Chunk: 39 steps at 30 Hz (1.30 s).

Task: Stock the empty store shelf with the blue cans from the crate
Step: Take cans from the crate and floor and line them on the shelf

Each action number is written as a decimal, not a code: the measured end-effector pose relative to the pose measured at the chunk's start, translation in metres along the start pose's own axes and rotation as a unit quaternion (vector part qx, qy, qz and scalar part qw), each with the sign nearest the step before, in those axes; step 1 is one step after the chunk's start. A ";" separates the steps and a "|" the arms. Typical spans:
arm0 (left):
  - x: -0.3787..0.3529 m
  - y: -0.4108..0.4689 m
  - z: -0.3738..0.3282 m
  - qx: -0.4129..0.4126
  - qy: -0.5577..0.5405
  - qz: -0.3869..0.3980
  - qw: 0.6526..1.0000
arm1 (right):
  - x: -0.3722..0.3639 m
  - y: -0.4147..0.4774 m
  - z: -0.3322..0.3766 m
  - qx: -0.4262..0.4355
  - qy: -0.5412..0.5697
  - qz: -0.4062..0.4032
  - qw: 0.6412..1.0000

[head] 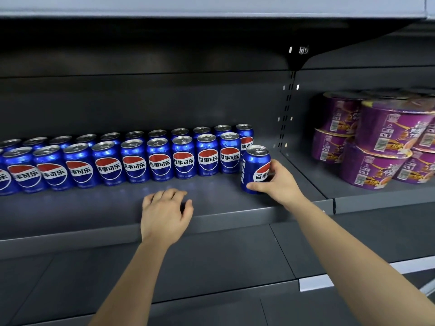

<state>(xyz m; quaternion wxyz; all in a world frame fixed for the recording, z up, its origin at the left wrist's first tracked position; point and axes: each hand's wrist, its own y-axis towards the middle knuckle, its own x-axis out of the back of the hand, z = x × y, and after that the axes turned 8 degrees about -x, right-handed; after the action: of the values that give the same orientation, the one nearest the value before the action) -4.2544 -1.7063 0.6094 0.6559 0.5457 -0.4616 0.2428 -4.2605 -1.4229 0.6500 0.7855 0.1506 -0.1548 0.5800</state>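
Nearby: purple bowls [381,142] stacked two high on the adjoining bay, well apart from the cans.
Stock: blue cans [160,161] upright in two ranks along the shelf [211,196], logos forward.
Held can [254,168]: upright on the shelf, just beside the front rank's right end.
Right hand [276,182]: fingers curled round the held can.
Left hand [164,212]: loosely spread, resting empty on the shelf's front edge.

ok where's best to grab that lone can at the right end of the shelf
Take the lone can around its round side wall, about mid-height, coming from the right: the row of cans crowds its left, while its right side is free. The right hand grips it so.
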 end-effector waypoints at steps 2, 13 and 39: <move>0.000 0.000 0.000 0.001 -0.001 -0.001 1.000 | -0.004 0.002 0.001 -0.004 -0.013 -0.011 1.000; -0.001 0.000 0.000 0.001 -0.001 -0.003 1.000 | -0.006 0.011 0.004 -0.002 -0.058 -0.002 0.998; -0.003 0.002 0.000 0.031 0.014 -0.006 0.999 | -0.023 0.074 0.002 -0.018 -0.148 -0.086 0.985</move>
<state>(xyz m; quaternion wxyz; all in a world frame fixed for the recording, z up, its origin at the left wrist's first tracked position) -4.2573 -1.7054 0.6074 0.6467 0.5648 -0.4415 0.2605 -4.3384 -1.4230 0.6468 0.8032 0.2330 -0.2666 0.4790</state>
